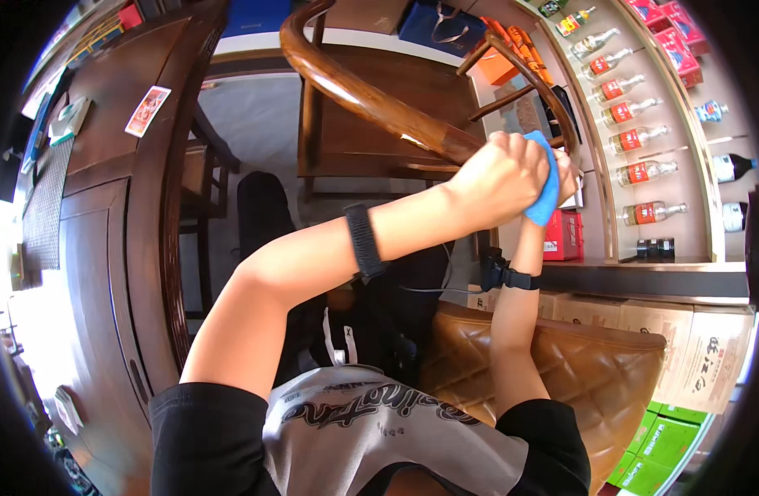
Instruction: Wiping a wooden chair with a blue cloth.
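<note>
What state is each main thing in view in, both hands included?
Blue cloth: bunched between the hands
Left hand: fingers bent, against the cloth; grip partly hidden
Right hand: partly hidden behind the cloth; grip unclear
Wooden chair: upright, curved rail beside the hands
Clear bottles: standing in a row on the shelf
Black wristbands: fastened, one on each arm

**Glass bottles [644, 172] line the right-hand shelf [668, 230]**

Several are red-labelled and clear. A red-and-white card [148, 111] lies on the dark wooden desk [119, 157] at left. Cardboard cartons [697, 351] and green boxes [660, 446] sit beside a tan quilted backrest [606, 393].
</note>
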The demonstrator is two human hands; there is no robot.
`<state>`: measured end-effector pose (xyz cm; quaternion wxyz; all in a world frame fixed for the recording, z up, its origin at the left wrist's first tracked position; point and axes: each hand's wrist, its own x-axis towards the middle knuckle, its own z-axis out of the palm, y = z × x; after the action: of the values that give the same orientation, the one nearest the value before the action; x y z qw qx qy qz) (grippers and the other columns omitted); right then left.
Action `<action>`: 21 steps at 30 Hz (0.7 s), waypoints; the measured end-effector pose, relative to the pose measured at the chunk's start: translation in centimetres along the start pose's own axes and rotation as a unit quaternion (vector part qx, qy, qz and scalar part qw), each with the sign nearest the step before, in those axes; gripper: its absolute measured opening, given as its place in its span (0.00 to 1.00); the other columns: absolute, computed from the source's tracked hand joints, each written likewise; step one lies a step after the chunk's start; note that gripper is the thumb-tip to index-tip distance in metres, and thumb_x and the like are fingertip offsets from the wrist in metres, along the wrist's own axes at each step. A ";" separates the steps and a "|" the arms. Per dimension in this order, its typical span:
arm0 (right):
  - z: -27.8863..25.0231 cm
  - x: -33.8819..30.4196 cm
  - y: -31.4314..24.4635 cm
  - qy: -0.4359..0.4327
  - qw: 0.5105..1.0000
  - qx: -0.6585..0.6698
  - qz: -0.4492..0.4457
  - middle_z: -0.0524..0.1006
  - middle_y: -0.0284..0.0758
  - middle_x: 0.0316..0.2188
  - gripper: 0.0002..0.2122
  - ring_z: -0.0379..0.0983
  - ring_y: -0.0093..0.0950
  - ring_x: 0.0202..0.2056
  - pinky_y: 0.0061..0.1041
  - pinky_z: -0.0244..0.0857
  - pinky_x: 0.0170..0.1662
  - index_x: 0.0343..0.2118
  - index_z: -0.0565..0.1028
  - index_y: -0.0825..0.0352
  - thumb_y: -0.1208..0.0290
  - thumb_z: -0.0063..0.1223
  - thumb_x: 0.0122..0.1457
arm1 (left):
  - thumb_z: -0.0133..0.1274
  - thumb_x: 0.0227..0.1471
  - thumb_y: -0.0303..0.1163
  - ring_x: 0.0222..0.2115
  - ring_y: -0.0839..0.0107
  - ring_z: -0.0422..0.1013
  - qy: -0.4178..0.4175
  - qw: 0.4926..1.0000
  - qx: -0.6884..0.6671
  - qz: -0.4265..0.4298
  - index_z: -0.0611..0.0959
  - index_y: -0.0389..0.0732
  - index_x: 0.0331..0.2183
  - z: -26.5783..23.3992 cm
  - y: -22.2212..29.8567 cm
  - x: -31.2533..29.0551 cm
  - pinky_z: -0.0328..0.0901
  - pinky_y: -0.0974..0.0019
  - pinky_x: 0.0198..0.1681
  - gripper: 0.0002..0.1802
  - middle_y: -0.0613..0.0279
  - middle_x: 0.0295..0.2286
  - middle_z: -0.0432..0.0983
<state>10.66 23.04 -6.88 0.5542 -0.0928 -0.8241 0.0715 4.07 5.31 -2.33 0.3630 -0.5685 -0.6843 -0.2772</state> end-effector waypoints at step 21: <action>-0.4 1.8 -3.5 0.027 0.998 0.050 -0.042 0.71 0.30 0.13 0.11 0.68 0.31 0.18 0.29 0.58 0.29 0.19 0.72 0.63 0.70 0.41 0.57 | 0.50 0.44 0.61 0.56 0.48 0.54 -0.267 0.945 -0.190 -0.013 0.60 0.31 0.55 -11.0 -14.5 -6.6 0.44 0.52 0.61 0.49 0.42 0.52 0.58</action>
<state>10.08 20.03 -4.30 0.5831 -0.0323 -0.8071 0.0866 -7.58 -10.08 -0.81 0.0486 -0.6709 -0.6981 -0.2453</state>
